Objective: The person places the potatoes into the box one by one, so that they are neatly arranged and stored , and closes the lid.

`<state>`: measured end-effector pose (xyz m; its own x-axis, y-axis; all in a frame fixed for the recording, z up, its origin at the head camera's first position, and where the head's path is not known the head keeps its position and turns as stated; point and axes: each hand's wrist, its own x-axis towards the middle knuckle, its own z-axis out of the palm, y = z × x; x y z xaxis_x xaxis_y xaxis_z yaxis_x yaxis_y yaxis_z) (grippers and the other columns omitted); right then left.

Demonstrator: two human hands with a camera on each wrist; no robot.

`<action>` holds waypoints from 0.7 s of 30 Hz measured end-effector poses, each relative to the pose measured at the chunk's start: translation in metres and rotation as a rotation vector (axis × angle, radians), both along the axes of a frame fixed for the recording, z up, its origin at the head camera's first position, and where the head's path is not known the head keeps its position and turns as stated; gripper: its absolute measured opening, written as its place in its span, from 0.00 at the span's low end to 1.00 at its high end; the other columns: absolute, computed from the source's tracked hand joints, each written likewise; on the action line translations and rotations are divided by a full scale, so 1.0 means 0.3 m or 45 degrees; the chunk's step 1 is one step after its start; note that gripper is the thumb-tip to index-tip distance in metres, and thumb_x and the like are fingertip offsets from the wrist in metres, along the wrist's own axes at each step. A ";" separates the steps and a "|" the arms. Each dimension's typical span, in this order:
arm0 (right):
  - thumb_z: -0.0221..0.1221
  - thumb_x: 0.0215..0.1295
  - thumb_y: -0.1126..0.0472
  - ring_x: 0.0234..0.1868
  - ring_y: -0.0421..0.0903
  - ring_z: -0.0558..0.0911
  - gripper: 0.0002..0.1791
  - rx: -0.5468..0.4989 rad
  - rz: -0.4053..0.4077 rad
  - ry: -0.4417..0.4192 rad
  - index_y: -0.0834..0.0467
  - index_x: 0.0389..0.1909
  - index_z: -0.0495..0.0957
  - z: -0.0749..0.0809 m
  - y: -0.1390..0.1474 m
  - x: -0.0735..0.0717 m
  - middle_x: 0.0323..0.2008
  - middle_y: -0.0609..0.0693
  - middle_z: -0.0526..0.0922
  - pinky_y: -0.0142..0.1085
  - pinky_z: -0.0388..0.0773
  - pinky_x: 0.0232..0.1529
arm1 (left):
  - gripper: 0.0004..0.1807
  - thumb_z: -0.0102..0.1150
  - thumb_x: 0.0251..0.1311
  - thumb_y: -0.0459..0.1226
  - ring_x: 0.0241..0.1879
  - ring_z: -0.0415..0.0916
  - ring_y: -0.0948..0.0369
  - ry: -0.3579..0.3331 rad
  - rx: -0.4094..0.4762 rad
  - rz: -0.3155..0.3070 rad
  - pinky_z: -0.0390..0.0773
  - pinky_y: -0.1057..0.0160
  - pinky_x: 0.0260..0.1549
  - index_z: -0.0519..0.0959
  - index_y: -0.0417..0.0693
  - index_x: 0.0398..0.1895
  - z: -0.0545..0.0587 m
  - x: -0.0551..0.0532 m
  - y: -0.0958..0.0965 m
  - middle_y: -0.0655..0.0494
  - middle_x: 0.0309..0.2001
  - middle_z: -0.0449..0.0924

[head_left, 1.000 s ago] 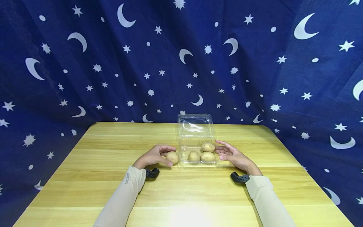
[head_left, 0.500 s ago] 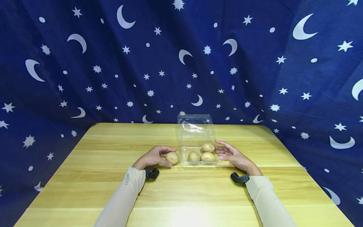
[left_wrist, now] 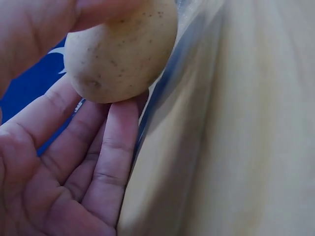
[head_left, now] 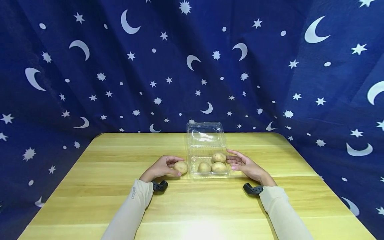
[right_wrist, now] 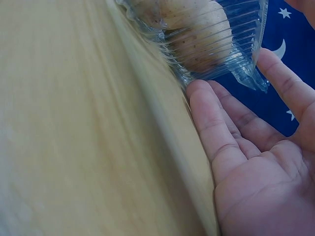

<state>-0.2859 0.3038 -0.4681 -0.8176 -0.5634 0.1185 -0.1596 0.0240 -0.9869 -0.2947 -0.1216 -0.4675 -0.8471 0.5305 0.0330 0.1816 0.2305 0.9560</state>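
A: Far left of my feed?
B: Left hand. Holding a potato, thumb on the near side, fingers on the far side. Potato sits just left of the box, outside it. Resting on the table or lifted, I can't tell.
A: Any change?
B: Against half a second ago, hardly. Whole head view sits a touch lower; I put that down to a tilt of the head. Grip and potato keep their place.
A: Moving right.
B: Box, clear plastic, lid raised at the back. Inside: left potato and front-right potato along the front, back-right potato behind the latter. Same count as half a second ago.
A: Meaning?
B: My reading: a pause in the work. Three in, one in hand.
A: Far right?
B: Right hand. Fairly wide, fingers extended, holding nothing. In the right wrist view the fingertips seem to touch the right wall; I judge it could steady the box. No shift there either.
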 end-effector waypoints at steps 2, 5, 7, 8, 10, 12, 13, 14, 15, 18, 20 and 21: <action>0.59 0.78 0.71 0.68 0.40 0.75 0.41 0.009 -0.006 -0.003 0.65 0.85 0.53 0.000 -0.001 0.001 0.78 0.82 0.52 0.32 0.77 0.67 | 0.35 0.77 0.59 0.28 0.53 0.84 0.58 -0.017 0.035 0.007 0.83 0.65 0.54 0.77 0.28 0.70 -0.007 -0.002 -0.002 0.36 0.66 0.82; 0.59 0.78 0.71 0.69 0.41 0.75 0.41 0.023 -0.011 -0.008 0.68 0.85 0.50 -0.001 -0.002 0.003 0.79 0.79 0.56 0.32 0.77 0.66 | 0.35 0.77 0.59 0.28 0.53 0.84 0.58 -0.033 0.091 0.030 0.83 0.65 0.53 0.77 0.27 0.70 -0.023 -0.006 -0.006 0.36 0.65 0.82; 0.59 0.78 0.70 0.69 0.41 0.75 0.42 0.030 -0.009 -0.007 0.68 0.85 0.50 -0.004 -0.002 0.002 0.79 0.77 0.57 0.33 0.78 0.66 | 0.35 0.77 0.60 0.29 0.53 0.84 0.59 -0.042 0.115 0.058 0.82 0.66 0.53 0.77 0.28 0.70 -0.032 -0.008 -0.010 0.37 0.65 0.82; 0.59 0.78 0.71 0.68 0.41 0.75 0.41 0.032 -0.008 -0.006 0.68 0.85 0.50 -0.006 -0.002 0.001 0.79 0.76 0.58 0.33 0.78 0.66 | 0.35 0.76 0.60 0.29 0.53 0.83 0.59 -0.047 0.127 0.075 0.82 0.67 0.52 0.77 0.28 0.70 -0.036 -0.009 -0.012 0.37 0.64 0.83; 0.59 0.78 0.71 0.68 0.40 0.75 0.41 0.033 -0.006 -0.008 0.67 0.85 0.50 -0.009 0.000 0.000 0.79 0.75 0.59 0.33 0.78 0.65 | 0.35 0.76 0.61 0.30 0.52 0.83 0.60 -0.054 0.140 0.103 0.83 0.67 0.51 0.76 0.29 0.71 -0.040 -0.011 -0.016 0.39 0.64 0.83; 0.59 0.78 0.71 0.68 0.40 0.76 0.41 0.032 -0.006 -0.009 0.66 0.85 0.51 -0.012 0.001 -0.002 0.79 0.74 0.60 0.33 0.78 0.65 | 0.35 0.75 0.61 0.30 0.51 0.83 0.60 -0.060 0.157 0.129 0.83 0.67 0.49 0.76 0.30 0.72 -0.042 -0.012 -0.019 0.40 0.63 0.84; 0.59 0.78 0.71 0.68 0.40 0.76 0.41 0.031 -0.006 -0.010 0.66 0.85 0.52 -0.013 0.002 -0.002 0.79 0.73 0.61 0.33 0.78 0.65 | 0.35 0.75 0.62 0.30 0.51 0.82 0.61 -0.060 0.166 0.140 0.83 0.67 0.49 0.76 0.30 0.72 -0.042 -0.012 -0.020 0.41 0.63 0.84; 0.59 0.78 0.70 0.68 0.40 0.76 0.41 0.027 -0.003 -0.010 0.65 0.86 0.52 -0.013 0.002 -0.002 0.79 0.72 0.61 0.33 0.78 0.65 | 0.35 0.75 0.62 0.30 0.50 0.82 0.61 -0.057 0.176 0.151 0.83 0.68 0.48 0.76 0.30 0.72 -0.041 -0.012 -0.020 0.41 0.63 0.84; 0.60 0.78 0.70 0.68 0.40 0.76 0.41 0.026 -0.004 -0.010 0.65 0.86 0.52 -0.013 0.002 -0.003 0.79 0.70 0.62 0.33 0.78 0.66 | 0.35 0.75 0.62 0.30 0.50 0.82 0.61 -0.054 0.184 0.159 0.83 0.68 0.48 0.75 0.29 0.72 -0.040 -0.011 -0.020 0.41 0.63 0.84; 0.60 0.78 0.71 0.68 0.41 0.75 0.41 0.021 -0.003 -0.004 0.65 0.86 0.52 -0.014 0.003 -0.006 0.78 0.67 0.65 0.33 0.77 0.66 | 0.35 0.74 0.62 0.30 0.50 0.82 0.61 -0.044 0.208 0.194 0.82 0.68 0.48 0.75 0.29 0.72 -0.034 -0.010 -0.015 0.41 0.62 0.84; 0.59 0.78 0.71 0.69 0.41 0.75 0.41 0.020 -0.005 0.001 0.65 0.86 0.52 -0.011 0.003 -0.007 0.78 0.67 0.65 0.32 0.77 0.66 | 0.34 0.74 0.62 0.29 0.50 0.82 0.62 -0.037 0.228 0.228 0.82 0.68 0.48 0.75 0.29 0.72 -0.030 -0.011 -0.009 0.42 0.61 0.84; 0.59 0.78 0.71 0.69 0.41 0.75 0.41 0.023 -0.010 -0.001 0.66 0.86 0.52 -0.011 0.004 -0.008 0.78 0.67 0.64 0.32 0.77 0.67 | 0.34 0.74 0.62 0.29 0.50 0.82 0.62 -0.034 0.240 0.250 0.82 0.68 0.49 0.75 0.29 0.72 -0.027 -0.012 -0.005 0.42 0.61 0.84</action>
<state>-0.2883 0.3051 -0.4713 -0.8221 -0.5591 0.1079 -0.1586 0.0428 -0.9864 -0.2981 -0.1233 -0.4757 -0.9351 0.3425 0.0915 0.1249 0.0766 0.9892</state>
